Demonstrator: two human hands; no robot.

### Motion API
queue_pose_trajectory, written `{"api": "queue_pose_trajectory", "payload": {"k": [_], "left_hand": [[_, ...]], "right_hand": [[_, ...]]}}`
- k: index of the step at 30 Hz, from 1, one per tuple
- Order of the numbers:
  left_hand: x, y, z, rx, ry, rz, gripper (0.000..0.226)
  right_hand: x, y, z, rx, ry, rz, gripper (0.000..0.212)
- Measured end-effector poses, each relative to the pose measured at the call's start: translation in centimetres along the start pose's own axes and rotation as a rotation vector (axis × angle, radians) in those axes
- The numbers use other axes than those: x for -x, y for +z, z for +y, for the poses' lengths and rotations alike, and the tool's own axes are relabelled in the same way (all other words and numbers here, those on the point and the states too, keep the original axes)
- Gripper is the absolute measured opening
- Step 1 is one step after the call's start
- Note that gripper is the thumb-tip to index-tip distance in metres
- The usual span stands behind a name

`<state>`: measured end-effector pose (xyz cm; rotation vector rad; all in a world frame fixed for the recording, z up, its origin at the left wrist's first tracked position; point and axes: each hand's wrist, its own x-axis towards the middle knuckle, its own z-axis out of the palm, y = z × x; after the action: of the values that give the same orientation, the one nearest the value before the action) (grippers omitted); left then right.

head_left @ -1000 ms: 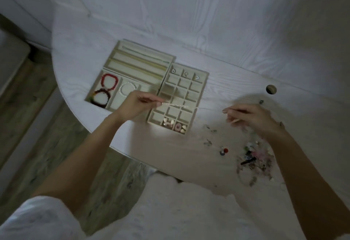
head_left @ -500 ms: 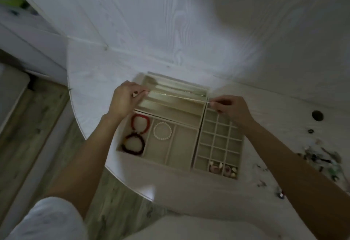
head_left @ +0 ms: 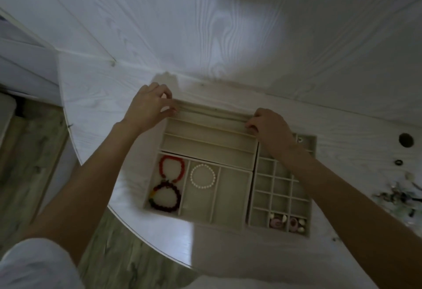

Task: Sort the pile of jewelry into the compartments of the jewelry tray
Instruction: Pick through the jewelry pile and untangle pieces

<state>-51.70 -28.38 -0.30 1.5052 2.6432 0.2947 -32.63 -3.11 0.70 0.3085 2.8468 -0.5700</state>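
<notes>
I see a thin chain (head_left: 212, 115) stretched along the tray's (head_left: 230, 224) farthest long slot, at the tray's far edge, its long axis running from the far-left corner toward the right — faint in this dim light. My left hand (head_left: 148, 106) pinches the left end at that corner between thumb and forefinger, the other fingers curled; my right hand (head_left: 269, 126) is curled with its fingertips down at the chain's right end, apparently pinching it. Nearer me, the tray's left compartment holds a red bead bracelet (head_left: 171, 168) and a dark bead bracelet (head_left: 164, 196) touching each other, and the next one a white pearl bracelet (head_left: 202, 176). The grid section on the right has small pink and pale pieces (head_left: 285, 222) in its two nearest cells. The tray sits on a white wood-grain table (head_left: 96, 97) near its curved near edge, with a loose jewelry pile (head_left: 397, 195) toward the right edge — a white panelled wall (head_left: 205, 26) behind, wood floor (head_left: 29, 151) to the left.
</notes>
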Motion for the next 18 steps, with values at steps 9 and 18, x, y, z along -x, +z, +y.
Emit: {"api": "queue_pose_trajectory", "payload": {"k": [9, 18], "left_hand": [[-1.8, -1.0, 0.4, -0.078, -0.013, -0.161, 0.017], [-3.2, -1.6, 1.3, -0.138, -0.015, -0.22, 0.015]], "right_hand": [[-0.1, -0.6, 0.2, 0.131, -0.021, 0.04, 0.014], [-1.7, -0.5, -0.3, 0.18, -0.057, -0.037, 0.016]]}}
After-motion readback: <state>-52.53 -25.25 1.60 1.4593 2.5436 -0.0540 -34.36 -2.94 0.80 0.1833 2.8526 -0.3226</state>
